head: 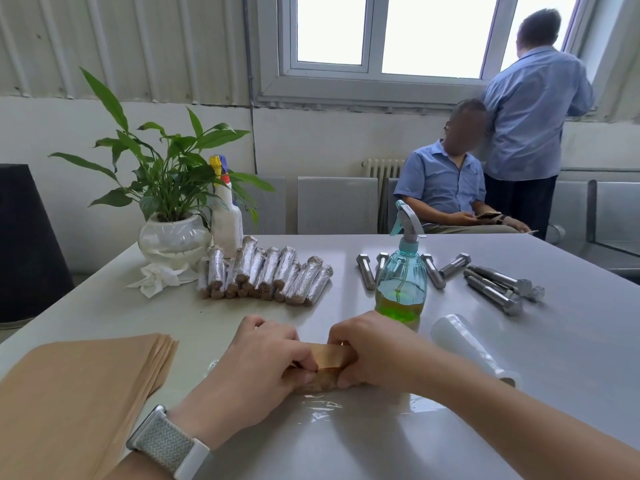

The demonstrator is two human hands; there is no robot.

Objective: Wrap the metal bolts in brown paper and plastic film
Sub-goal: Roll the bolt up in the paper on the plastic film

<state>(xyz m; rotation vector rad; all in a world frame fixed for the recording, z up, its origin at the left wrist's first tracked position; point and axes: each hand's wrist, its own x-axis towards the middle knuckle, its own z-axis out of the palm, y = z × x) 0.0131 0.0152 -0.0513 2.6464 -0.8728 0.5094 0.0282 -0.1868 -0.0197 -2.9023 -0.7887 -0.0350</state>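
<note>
Both hands grip a bolt rolled in brown paper [330, 356] at the table's near middle. My left hand [256, 362] curls round its left end; my right hand [374, 351] curls round its right end. The bolt itself is hidden by paper and fingers. A sheet of plastic film [322, 407] lies flat on the table under and in front of the roll. A stack of brown paper sheets [79, 389] lies at the near left. Several bare metal bolts [495, 282] lie at the far right. A pile of wrapped bolts [263, 271] sits at the far middle.
A blue spray bottle [401, 278] with green liquid stands just beyond my right hand. A roll of plastic film [467, 344] lies to the right. A potted plant [169, 233], a white bottle [227, 220] and crumpled tissue [156, 278] stand far left. Two people are behind the table.
</note>
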